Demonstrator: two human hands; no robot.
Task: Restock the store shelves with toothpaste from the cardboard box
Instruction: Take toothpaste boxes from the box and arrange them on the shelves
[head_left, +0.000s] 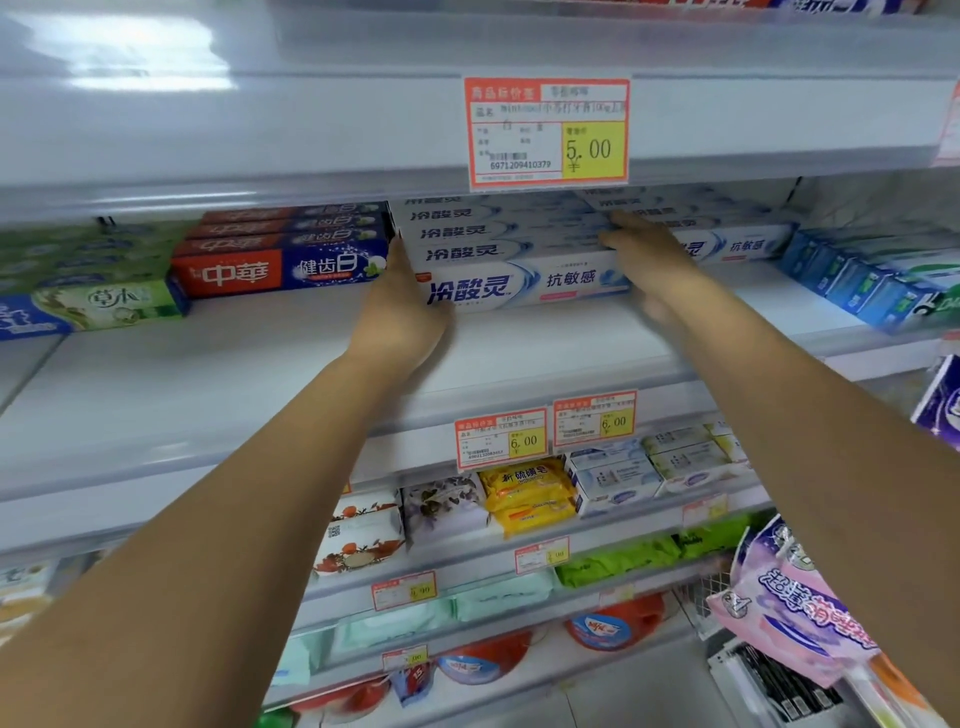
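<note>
The middle shelf (311, 353) is already well filled along its back, while a broad strip of its front is bare. On it a stack of white-and-blue toothpaste boxes (519, 249) is piled several high, just beside a red-and-blue stack (280, 260) on the left. Green boxes (104, 306) lie further left and blue boxes (857, 280) well apart on the right. The restocking is judged to be partly done: the white-and-blue stack appears placed and is being squared up. How much stock is left cannot be told, since the cardboard box is not seen in the head view.

The stack is bracketed by both hands. The left hand (402, 306) is held flat and edge-on, its straight fingers pressed against the stack's left end, in the gap beside the red-and-blue stack. The right hand (647, 260) is laid against the right end, its fingers stretched up across the upper boxes. Its lower part is blurred, so a curl of the thumb cannot be confirmed. Nothing is pinched or carried by either hand.
</note>
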